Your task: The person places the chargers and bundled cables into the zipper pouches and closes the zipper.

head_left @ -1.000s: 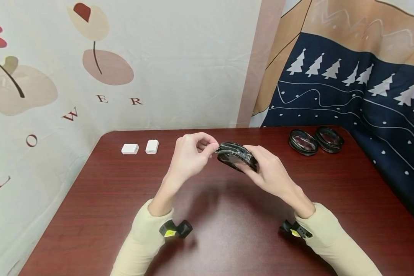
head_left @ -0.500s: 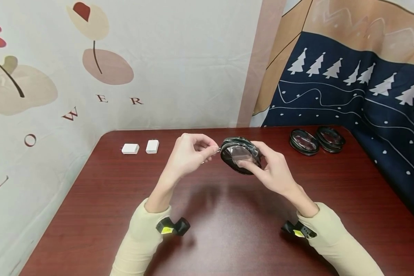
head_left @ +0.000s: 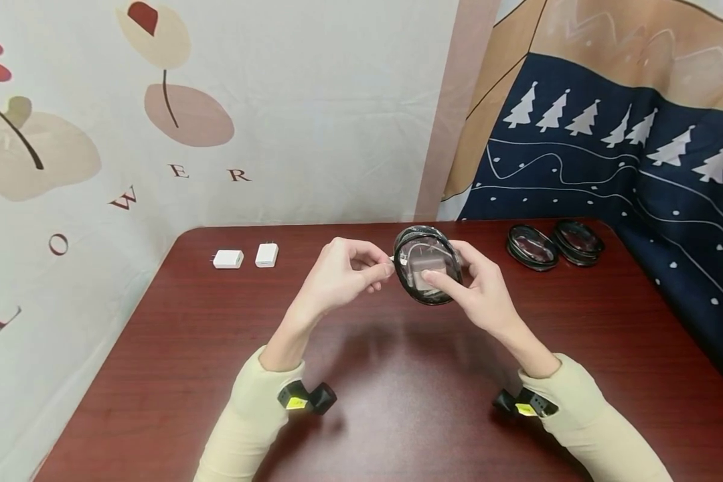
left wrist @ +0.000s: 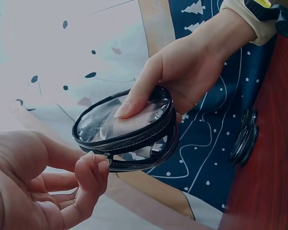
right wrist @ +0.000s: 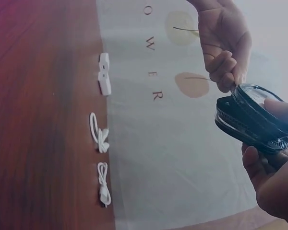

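Between my hands, above the table, is a round clear zipper pouch [head_left: 418,258] with black trim. My right hand [head_left: 478,284] grips it from the right, thumb flat on the clear face and fingers behind. My left hand [head_left: 349,274] pinches the zipper pull at the pouch's left edge, thumb against forefinger. A pale block and a cable loop show through the clear face. In the left wrist view the pouch's zippered side [left wrist: 144,141] has a gap, with a white plug [left wrist: 144,152] visible in it. The right fingers behind the pouch are mostly hidden in the head view.
Two white charger blocks [head_left: 247,257] lie at the back left of the brown table [head_left: 397,402]. Two more round black-trimmed pouches [head_left: 554,246] sit at the back right. Two bundled white cables [right wrist: 103,163] lie near the table's back edge, beside a printed cloth [head_left: 337,120].
The pouch has turned from edge-on to show its clear face toward the head camera. Both hands have shifted slightly right, the left still pinching the zipper pull.
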